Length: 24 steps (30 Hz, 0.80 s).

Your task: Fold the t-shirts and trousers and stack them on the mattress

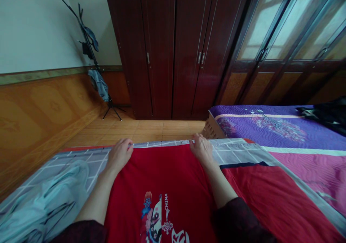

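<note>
A red T-shirt [173, 171] with a colourful print and the word CHINA is spread flat in front of me. My left hand [122, 153] is closed on the left end of its far edge, with the thumb and fingers pinched together. At the right end of that same edge, my right hand [201, 148] grips the cloth in the same way. The edge runs fairly straight between them. Under the shirt is a grey checked bed sheet [232, 151]. The near part of the shirt runs out of view at the bottom.
Crumpled pale blue clothing [51, 203] lies to the left; another red garment [270, 196] with a dark edge lies to the right. Beyond are a purple bedspread [259, 122], dark clothing [328, 113], a wardrobe [162, 55] and a coat stand [90, 46].
</note>
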Tool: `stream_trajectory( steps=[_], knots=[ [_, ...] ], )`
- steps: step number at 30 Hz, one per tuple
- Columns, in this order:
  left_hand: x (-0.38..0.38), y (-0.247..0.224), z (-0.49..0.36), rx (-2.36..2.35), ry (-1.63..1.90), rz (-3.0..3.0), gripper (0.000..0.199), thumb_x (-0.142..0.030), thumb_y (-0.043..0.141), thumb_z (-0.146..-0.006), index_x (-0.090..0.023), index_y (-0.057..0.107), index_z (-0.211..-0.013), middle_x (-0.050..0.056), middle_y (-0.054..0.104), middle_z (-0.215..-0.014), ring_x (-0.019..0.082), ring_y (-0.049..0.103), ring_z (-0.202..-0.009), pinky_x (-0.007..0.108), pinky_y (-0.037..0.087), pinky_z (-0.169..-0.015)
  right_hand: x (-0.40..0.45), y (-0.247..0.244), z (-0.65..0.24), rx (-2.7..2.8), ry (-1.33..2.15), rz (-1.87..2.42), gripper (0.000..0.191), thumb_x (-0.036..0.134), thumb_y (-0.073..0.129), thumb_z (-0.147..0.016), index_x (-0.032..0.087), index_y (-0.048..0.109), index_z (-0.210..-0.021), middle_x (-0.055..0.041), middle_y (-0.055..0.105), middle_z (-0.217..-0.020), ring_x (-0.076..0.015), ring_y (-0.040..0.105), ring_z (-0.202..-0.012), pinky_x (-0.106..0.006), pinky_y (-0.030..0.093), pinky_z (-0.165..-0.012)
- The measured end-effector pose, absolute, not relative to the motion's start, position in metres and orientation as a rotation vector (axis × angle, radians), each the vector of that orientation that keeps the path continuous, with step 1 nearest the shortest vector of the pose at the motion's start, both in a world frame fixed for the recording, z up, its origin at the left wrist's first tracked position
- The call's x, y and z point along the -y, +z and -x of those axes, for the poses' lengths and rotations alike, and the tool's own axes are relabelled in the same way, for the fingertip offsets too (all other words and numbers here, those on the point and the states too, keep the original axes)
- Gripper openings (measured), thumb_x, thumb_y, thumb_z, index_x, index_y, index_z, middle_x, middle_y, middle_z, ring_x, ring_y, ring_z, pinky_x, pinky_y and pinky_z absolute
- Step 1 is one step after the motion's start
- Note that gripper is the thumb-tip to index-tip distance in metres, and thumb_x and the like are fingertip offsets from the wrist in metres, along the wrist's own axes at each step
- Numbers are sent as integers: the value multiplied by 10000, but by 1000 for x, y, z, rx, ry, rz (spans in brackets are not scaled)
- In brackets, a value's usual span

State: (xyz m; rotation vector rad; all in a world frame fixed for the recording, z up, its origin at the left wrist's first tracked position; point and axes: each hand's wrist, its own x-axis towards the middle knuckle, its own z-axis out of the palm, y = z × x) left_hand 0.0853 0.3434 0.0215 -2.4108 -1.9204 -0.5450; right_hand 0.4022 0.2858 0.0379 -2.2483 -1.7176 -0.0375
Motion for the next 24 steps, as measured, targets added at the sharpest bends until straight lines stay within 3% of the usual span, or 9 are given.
stream_trajectory(
  steps=[2,4,6,9,14,19,24],
  knots=[
    [-331,21,-119,1670,-653,2811,272,-306,363,-929,-209,610,-987,67,638,-1098,181,582,-1045,263,422,-922,-285,38,-383,1899,24,2130,257,320,508,-882,206,617,-1084,-63,646,-1052,-182,590,-994,-235,414,-793],
    [-320,11,-144,1457,-563,3090,356,-353,340,-950,-211,595,-1154,61,565,-1296,168,500,-1206,267,350,-1029,-284,32,-369,2023,74,2070,186,346,585,-830,225,658,-952,-35,657,-985,-169,596,-946,-214,421,-735],
    [-315,-4,-154,1392,-387,3150,458,-417,351,-949,-220,477,-1343,44,405,-1465,188,327,-1362,334,215,-1131,-282,25,-363,2031,54,2102,164,328,595,-817,193,664,-882,-74,644,-1000,-211,581,-969,-246,428,-708],
    [-321,-22,-140,1612,-198,2910,598,-491,338,-940,-202,298,-1461,45,239,-1538,233,160,-1428,456,96,-1156,-280,17,-371,1888,-66,2241,206,243,497,-866,118,644,-938,-167,603,-1042,-290,546,-1008,-320,431,-705],
    [-342,-31,-105,1959,-98,2510,669,-550,231,-941,-154,240,-1480,86,191,-1545,276,146,-1427,535,113,-1133,-282,11,-383,1809,-202,2282,224,264,462,-892,135,619,-986,-145,594,-1018,-274,534,-974,-321,410,-705],
    [-345,-33,-99,1982,-114,2482,680,-594,204,-931,-194,254,-1479,66,190,-1546,281,143,-1428,545,104,-1130,-286,-3,-379,1789,-342,2265,249,324,449,-913,148,619,-955,-130,586,-1026,-270,501,-1007,-350,369,-809],
    [-346,-31,-100,1951,-188,2497,667,-582,220,-937,-174,301,-1460,86,255,-1530,297,186,-1416,543,117,-1125,-289,-11,-381,1766,-447,2268,296,333,401,-937,127,614,-956,-151,583,-1020,-286,488,-1013,-375,341,-817]
  ],
)
